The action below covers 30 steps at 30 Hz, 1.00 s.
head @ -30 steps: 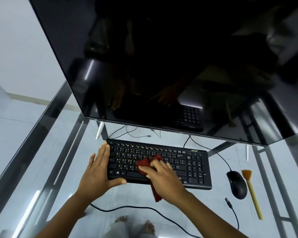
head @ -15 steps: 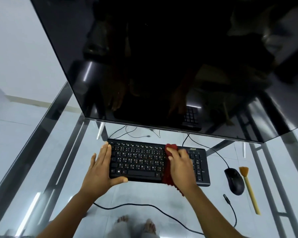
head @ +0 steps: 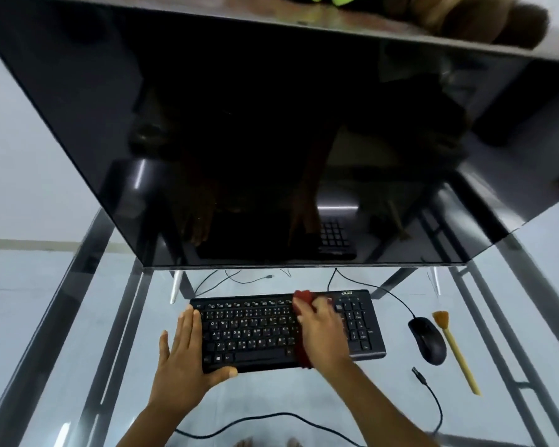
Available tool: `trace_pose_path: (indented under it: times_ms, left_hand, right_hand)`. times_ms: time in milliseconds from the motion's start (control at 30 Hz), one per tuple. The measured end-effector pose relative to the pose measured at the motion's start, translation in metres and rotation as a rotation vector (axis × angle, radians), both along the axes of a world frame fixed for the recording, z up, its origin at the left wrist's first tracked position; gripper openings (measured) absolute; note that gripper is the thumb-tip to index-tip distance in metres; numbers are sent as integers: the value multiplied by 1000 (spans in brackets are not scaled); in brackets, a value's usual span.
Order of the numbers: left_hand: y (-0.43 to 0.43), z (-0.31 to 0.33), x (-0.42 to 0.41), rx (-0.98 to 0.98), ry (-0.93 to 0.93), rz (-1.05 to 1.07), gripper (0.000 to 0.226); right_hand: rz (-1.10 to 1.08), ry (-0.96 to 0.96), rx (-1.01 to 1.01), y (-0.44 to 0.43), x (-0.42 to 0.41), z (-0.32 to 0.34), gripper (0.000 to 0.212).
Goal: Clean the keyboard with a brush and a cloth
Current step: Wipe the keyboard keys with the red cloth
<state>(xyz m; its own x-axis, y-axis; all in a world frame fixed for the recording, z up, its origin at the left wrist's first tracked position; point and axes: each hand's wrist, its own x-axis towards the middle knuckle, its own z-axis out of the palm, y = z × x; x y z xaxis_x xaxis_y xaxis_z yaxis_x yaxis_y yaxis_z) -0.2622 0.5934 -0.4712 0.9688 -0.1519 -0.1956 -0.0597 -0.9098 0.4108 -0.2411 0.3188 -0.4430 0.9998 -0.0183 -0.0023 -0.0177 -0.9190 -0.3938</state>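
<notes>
Nearest us a loose cable (head: 271,416) lies on the glass tabletop (head: 271,391). Left hand (head: 188,356) is released and flat, fingers straight along the left end of the keyboard (head: 255,333) and thumb on its near edge, bracing it. Right hand (head: 323,337) presses the red cloth (head: 304,296) on the keys just left of the numpad, fingers bent over its far end. The motion is blurred.

We judge the keyboard light, stiff and prone to slide on glass, so brace it at the ends; the cloth is soft and limp and is best bunched under the palm.

Right of the keyboard are the mouse (head: 428,340) and the brush (head: 455,353), untouched. The dark monitor (head: 271,140) stands beyond.

Versus a second ago, the cloth hand has moved from mid-keyboard rightward and farther; the left hand is unchanged.
</notes>
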Motion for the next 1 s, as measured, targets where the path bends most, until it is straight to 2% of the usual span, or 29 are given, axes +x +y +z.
trace_pose_path:
  times_ms: [33, 133, 233, 367, 467, 600, 667, 733, 800, 867, 933, 1000]
  left_hand:
    - [0, 1, 1, 15, -10, -20, 134]
    - [-10, 9, 9, 39, -61, -136, 127]
    - [-34, 19, 22, 13, -115, -243, 113]
    - [-69, 21, 38, 79, -156, -327, 104]
    - [-94, 16, 40, 127, -168, -367, 98]
    - [-114, 7, 32, 174, -138, -377, 95]
    - [-115, 6, 29, 187, -131, -363, 92]
    - [-115, 6, 26, 177, -138, -356, 91]
    - [-114, 5, 26, 181, -139, -354, 91]
    - [-118, 7, 25, 180, -129, -315, 92]
    - [-131, 11, 24, 130, -124, -259, 95]
    - [-154, 18, 24, 79, -122, -263, 95]
  right_hand:
    - [44, 30, 35, 8, -12, 0, 31]
    - [279, 33, -11, 13, -35, 1, 45]
    - [131, 23, -31, -20, -26, 1, 45]
    - [-213, -10, -41, -59, -17, 2, 36]
    - [-196, -31, -13, -53, -24, 1, 32]
    - [174, 24, 49, -58, -33, -4, 39]
    - [116, 49, 71, -83, -22, -5, 40]
    - [-45, 74, -6, -106, -16, -5, 44]
    - [-108, 49, -59, -105, -13, -1, 47]
    - [20, -10, -54, -88, -17, -2, 49]
    - [247, -27, -47, -84, -25, -3, 48]
    - [392, 36, 8, -100, -22, 3, 43]
